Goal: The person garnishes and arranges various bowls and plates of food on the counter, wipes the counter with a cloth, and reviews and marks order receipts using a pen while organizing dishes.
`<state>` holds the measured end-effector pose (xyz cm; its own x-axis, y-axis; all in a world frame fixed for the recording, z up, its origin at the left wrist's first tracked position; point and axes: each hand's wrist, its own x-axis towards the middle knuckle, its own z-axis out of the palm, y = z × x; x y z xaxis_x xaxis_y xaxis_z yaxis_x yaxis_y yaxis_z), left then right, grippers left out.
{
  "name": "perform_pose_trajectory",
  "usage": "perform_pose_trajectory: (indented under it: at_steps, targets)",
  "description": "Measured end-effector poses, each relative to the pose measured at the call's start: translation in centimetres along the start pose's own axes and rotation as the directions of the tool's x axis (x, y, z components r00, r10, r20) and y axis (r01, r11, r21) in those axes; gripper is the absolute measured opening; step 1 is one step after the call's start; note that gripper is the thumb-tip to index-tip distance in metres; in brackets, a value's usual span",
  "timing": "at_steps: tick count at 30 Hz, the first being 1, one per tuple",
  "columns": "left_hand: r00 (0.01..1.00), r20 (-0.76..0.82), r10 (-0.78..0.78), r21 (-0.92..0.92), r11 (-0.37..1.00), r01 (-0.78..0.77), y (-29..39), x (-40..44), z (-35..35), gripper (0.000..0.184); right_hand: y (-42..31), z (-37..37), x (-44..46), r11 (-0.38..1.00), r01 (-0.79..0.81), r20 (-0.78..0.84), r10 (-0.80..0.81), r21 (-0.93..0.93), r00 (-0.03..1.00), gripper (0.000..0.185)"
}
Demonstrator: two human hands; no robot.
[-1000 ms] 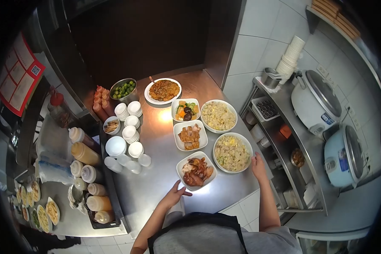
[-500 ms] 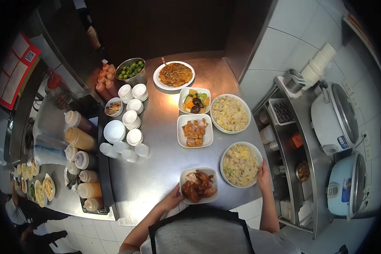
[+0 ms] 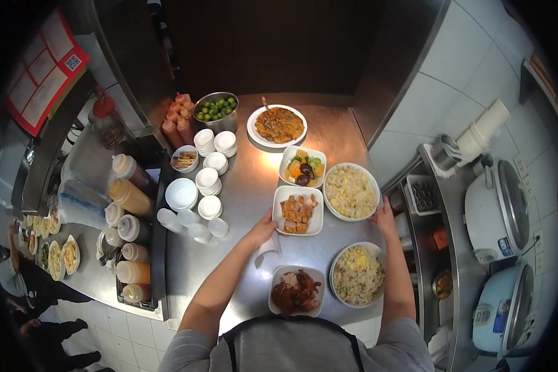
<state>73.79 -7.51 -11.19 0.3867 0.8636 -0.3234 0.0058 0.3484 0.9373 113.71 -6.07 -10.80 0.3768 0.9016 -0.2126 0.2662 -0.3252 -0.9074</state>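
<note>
My left hand point(image 3: 263, 230) is closed on the left edge of the square white bowl of cut crispy meat point(image 3: 297, 214). Curled against the right rim of the upper fried rice bowl point(image 3: 351, 191) is my right hand point(image 3: 383, 217). Behind these stands a square bowl of mixed vegetables point(image 3: 303, 167). Nearer my body are a square bowl of dark roasted meat point(image 3: 297, 291) and a second fried rice bowl point(image 3: 358, 275), both untouched. A curled whitish slip point(image 3: 268, 251) lies beside my left wrist.
An omelette plate point(image 3: 277, 126), a pot of green citrus point(image 3: 216, 108) and stacked white dishes point(image 3: 209, 181) stand farther back. Sauce bottles point(image 3: 130, 197) line the left. Rice cookers point(image 3: 497, 211) are on the right. A person point(image 3: 37, 279) is at the far left.
The roasted meat bowl and lower rice bowl have come nearer my body. My hands have left them and moved forward to the crispy meat bowl and upper rice bowl. The camera view has shifted.
</note>
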Motion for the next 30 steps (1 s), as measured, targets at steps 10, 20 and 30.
perform_pose_trajectory:
  at_steps: [10,20,30]
  targets:
    - [0.999,0.037,0.009,-0.043,0.999,-0.007,-2.6,-7.3,1.6,0.069,1.6,-1.9,-0.3,0.980,-0.116,0.015,0.115,0.160,0.993,0.047]
    - [0.959,-0.276,0.069,0.572,0.813,0.106,5.0,4.6,-3.3,0.057,-0.5,1.1,2.4,0.848,0.156,-0.014,-0.189,-0.506,0.982,0.047]
    - [0.933,-0.346,0.103,0.349,0.937,0.026,4.2,13.6,-1.9,0.043,2.0,-2.0,0.4,0.751,0.330,0.101,-0.334,-0.572,0.937,0.049]
